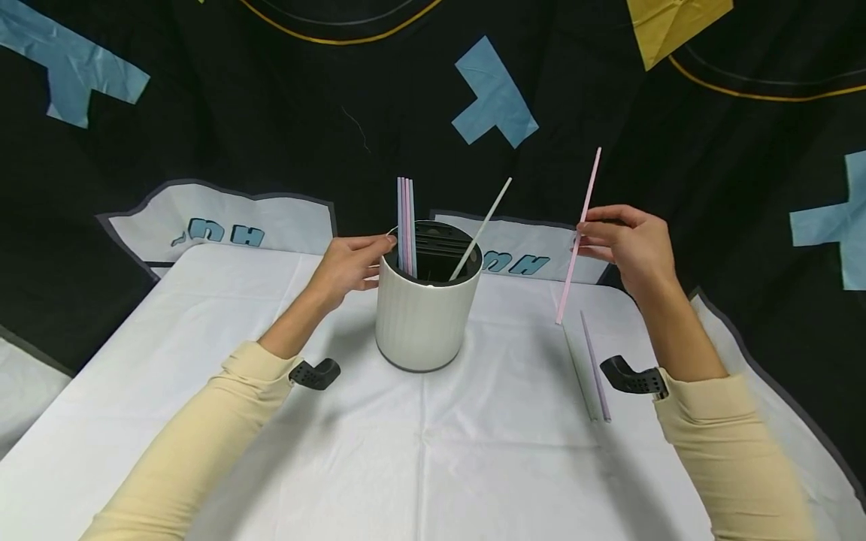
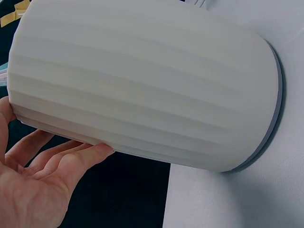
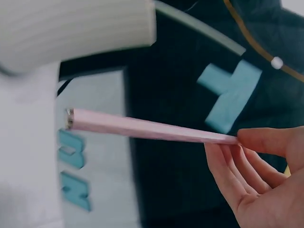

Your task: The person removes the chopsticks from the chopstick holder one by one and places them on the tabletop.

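A white ribbed utensil holder (image 1: 422,323) with a black divided insert (image 1: 440,244) stands on the table. My left hand (image 1: 352,267) holds its left side, the thumb by the rim and the fingers along the wall. Several pastel blue and pink chopsticks (image 1: 406,225) stand upright in it. A pale green chopstick (image 1: 482,227) leans to the right in the insert. Off to the right, my right hand (image 1: 629,244) pinches a pink chopstick (image 1: 588,191) between thumb and fingers. The right wrist view shows the pink chopstick's (image 3: 133,127) silvery end pointing away from the hand (image 3: 266,175).
A green chopstick (image 1: 579,368) and a lilac one (image 1: 595,368) lie side by side on the white-covered table (image 1: 338,466), below the right hand. Behind the table hangs a black cloth (image 1: 271,135) with blue tape pieces (image 1: 497,94).
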{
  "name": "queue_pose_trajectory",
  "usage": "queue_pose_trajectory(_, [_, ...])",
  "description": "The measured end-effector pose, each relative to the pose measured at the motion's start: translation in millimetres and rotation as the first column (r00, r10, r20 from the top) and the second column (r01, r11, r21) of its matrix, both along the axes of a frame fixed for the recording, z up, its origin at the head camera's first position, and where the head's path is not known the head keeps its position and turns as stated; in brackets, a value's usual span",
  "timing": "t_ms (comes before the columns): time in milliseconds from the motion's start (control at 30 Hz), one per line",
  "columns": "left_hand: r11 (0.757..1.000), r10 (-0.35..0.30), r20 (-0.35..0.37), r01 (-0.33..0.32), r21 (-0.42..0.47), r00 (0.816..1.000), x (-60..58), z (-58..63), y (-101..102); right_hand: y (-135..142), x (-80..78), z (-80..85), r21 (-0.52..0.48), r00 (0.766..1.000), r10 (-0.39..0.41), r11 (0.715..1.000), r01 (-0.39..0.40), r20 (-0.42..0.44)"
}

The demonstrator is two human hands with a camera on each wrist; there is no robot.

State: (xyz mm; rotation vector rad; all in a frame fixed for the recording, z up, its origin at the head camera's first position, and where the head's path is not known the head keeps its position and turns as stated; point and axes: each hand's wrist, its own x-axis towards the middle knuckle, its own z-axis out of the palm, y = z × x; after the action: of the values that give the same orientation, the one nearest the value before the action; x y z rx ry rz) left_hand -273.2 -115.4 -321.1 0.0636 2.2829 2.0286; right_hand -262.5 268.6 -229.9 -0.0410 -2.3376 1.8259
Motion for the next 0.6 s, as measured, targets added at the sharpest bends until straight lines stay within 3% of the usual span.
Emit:
queue_pose_trajectory(133, [1.0, -0.003, 0.0, 0.003, -0.003, 1.0, -0.4, -0.1, 0, 16, -13.5, -27.2, 0.181, 0.992, -0.001, 0.983, -0.021, 0.123])
queue_pose_trajectory(200, [1.0, -0.003, -0.002, 0.003, -0.002, 1.0, -0.5, 0.4, 0, 23, -19.2, -39.9, 0.224, 0.984, 0.014, 0.973, -0.055, 0.179])
queue_pose_trajectory(400, [1.0, 0.007, 0.008, -0.007, 0.006, 1.0, -0.6, 0.8, 1, 43, -27.4, -72.4, 0.258, 0.947, 0.056, 0.956, -0.142, 0.316])
queue_pose_trajectory(600, [1.0, 0.008, 0.005, -0.008, 0.019, 1.0, -1.0, 0.9, 2, 59, -30.0, -101.1, 0.223, 0.904, 0.094, 0.953, -0.203, 0.417])
